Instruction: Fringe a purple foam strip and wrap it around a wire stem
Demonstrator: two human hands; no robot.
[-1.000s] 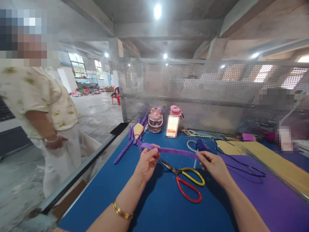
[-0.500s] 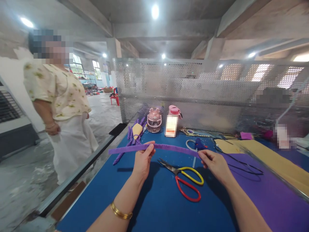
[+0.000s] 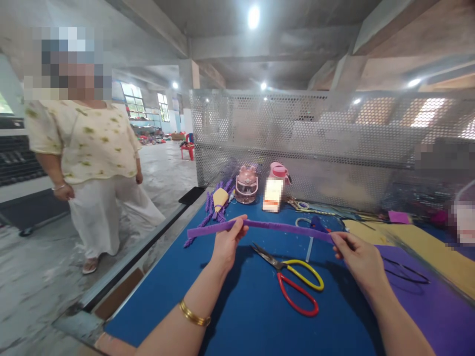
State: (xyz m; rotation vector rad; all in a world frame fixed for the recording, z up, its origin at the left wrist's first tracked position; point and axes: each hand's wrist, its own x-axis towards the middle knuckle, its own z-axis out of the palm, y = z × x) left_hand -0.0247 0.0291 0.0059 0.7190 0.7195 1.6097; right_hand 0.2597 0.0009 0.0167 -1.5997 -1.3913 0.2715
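Left hand (image 3: 227, 245), at the middle of the frame, is pinching a purple strip (image 3: 282, 227) between thumb and fingers, with a short end sticking out toward the left. Running rightward, the strip is hanging stretched just above the blue table (image 3: 241, 316), with scissors (image 3: 297, 282) lying beneath it. Right hand (image 3: 361, 259) is gripping the strip's other end, beside a purple sheet (image 3: 438, 306) at lower right. Farther back, a person (image 3: 92, 158) is standing at the left, then a purple bundle (image 3: 211, 213) is lying and pink bottles (image 3: 247, 185) are standing before a mesh screen (image 3: 326, 143).
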